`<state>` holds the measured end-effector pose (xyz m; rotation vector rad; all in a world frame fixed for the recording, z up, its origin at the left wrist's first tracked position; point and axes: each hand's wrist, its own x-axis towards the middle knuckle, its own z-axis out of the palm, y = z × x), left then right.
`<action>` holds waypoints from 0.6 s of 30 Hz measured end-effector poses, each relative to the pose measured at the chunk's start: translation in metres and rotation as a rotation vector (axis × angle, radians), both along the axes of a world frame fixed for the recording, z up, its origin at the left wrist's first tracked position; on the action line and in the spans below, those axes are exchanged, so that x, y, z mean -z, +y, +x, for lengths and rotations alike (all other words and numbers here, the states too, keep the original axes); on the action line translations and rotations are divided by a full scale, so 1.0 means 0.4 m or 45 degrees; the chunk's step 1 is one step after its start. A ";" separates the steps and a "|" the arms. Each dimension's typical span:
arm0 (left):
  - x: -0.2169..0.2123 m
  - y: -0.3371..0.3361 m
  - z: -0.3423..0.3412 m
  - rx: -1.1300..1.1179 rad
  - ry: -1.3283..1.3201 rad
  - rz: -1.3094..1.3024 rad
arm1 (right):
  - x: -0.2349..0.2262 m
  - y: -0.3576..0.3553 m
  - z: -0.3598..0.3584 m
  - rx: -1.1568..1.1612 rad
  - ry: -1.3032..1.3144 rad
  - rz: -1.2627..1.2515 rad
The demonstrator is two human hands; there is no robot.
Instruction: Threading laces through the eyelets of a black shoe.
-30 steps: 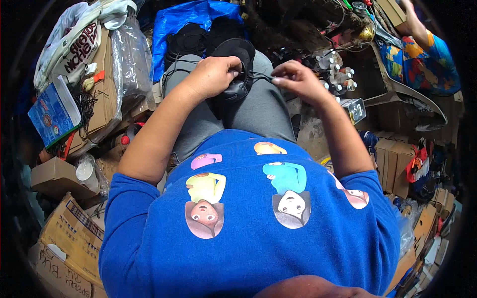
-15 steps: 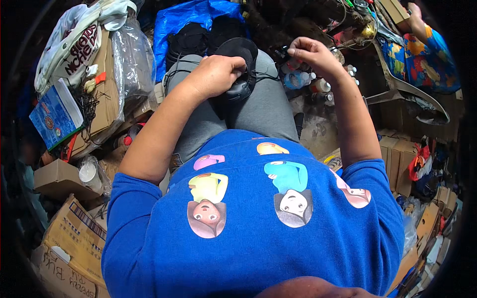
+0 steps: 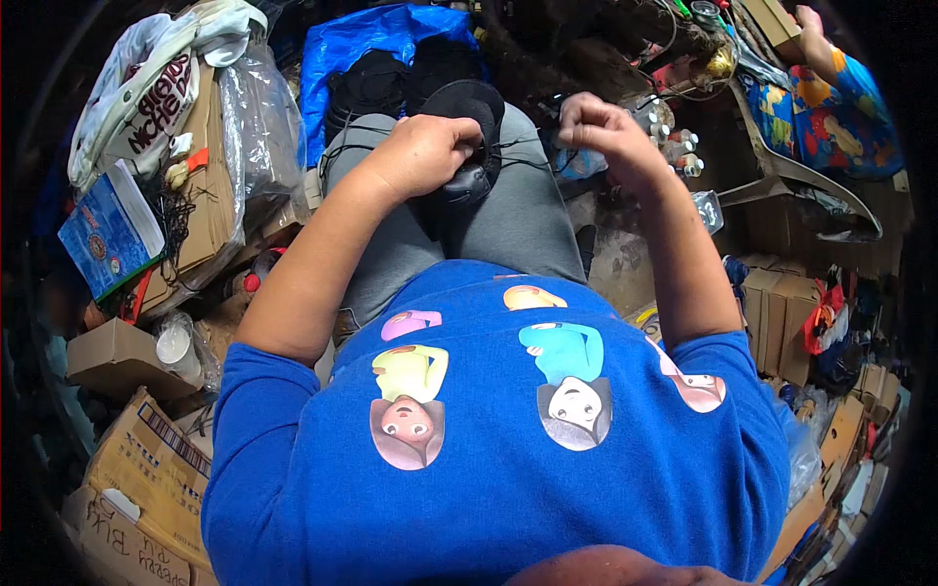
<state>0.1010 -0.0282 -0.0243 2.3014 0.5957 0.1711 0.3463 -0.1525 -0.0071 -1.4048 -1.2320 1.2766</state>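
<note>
I sit with a black shoe (image 3: pixel 471 119) between my knees, over grey trousers. My left hand (image 3: pixel 422 151) is closed on the shoe's near end and holds it against my lap. My right hand (image 3: pixel 598 129) is raised to the right of the shoe with its fingers pinched on a thin black thread (image 3: pixel 523 142) that runs back to the shoe. The thread is taut between hand and shoe. Whether a needle is in the fingers cannot be seen.
A blue plastic bag (image 3: pixel 376 44) with more black shoes lies beyond my knees. Cardboard boxes (image 3: pixel 147 469), a clear plastic bag (image 3: pixel 256 127) and a white cloth bag (image 3: pixel 147 88) crowd my left. Small bottles (image 3: pixel 674 146), boxes and another person's sleeve (image 3: pixel 840 98) are on the right.
My right hand has moved up and out to the right, away from the shoe, drawing the thread along. My left hand has stayed on the shoe.
</note>
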 end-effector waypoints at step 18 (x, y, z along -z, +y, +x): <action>0.029 0.015 -0.034 0.148 -0.137 0.234 | -0.023 0.092 -0.102 -0.609 -1.662 0.556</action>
